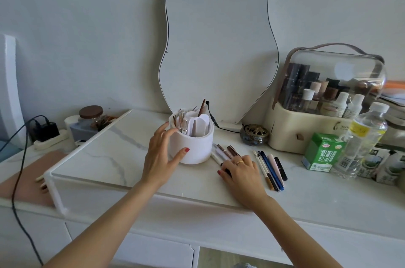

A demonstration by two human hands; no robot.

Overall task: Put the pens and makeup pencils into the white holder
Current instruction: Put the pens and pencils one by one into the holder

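Note:
The round white holder (194, 147) stands in the middle of the marble top, with several pens and brushes upright in its compartments. My left hand (161, 153) cups its left side, thumb on the front wall and fingers spread by the rim. Just right of the holder lies a bunch of brown and white pencils (225, 151). My right hand (241, 171) rests on their near ends, fingers curled over them; I cannot tell whether they are lifted. Further right lies a second group of pens (270, 169), white, blue, pink and black, untouched.
A wavy mirror (219, 44) leans on the wall behind the holder. To the right stand a small brass burner (254, 134), a clear-lidded cosmetics case (326, 101), a green carton (322, 151) and a water bottle (361, 142). A black cable (19, 158) and a charger lie at the left.

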